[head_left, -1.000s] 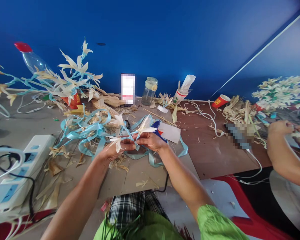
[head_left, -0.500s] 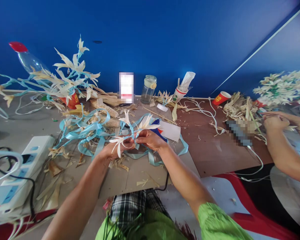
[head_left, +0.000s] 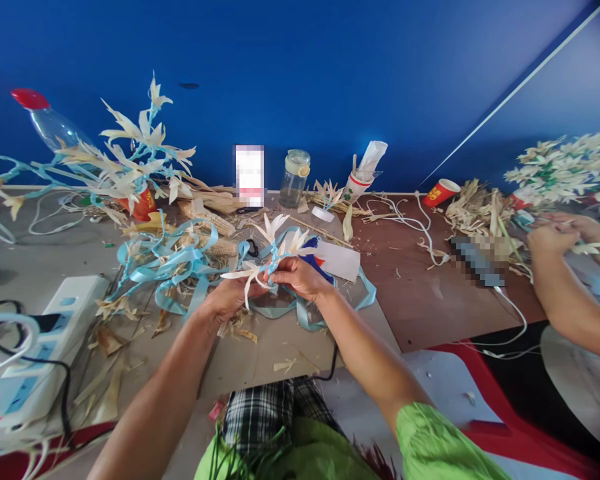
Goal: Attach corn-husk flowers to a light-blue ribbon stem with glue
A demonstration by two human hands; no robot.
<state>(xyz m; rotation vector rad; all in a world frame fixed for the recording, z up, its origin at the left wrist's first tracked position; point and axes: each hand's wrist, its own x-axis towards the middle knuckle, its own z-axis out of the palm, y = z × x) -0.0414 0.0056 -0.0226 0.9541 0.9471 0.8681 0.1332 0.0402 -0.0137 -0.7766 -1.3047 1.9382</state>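
Between my two hands is a small branch of corn-husk flowers [head_left: 275, 250], with cream petals and a stem wrapped in light blue ribbon. My right hand [head_left: 300, 277] pinches the stem from the right, thumb and fingers together. From the left, my left hand [head_left: 233, 297] closes on the lower part of the same branch, just below a drooping flower; its fingertips are partly hidden. A heap of loose blue ribbon [head_left: 180, 257] lies left of the hands, tangled over corncobs [head_left: 223, 248]. More ribbon runs under and right of my hands, beside a white card [head_left: 339, 260].
A large husk-flower branch [head_left: 140, 133] stands in a red cup at the back left. Along the wall are a blurred phone screen [head_left: 250, 175], a glass jar [head_left: 294, 180] and a white cup [head_left: 357, 187]. A power strip [head_left: 55, 347] lies left. A co-worker's hands [head_left: 560, 233] work at right.
The flower branch has turned and tilted in my hands, so its flowers now point more up and to the right. Both hands keep nearly the same place. The view has shifted slightly.
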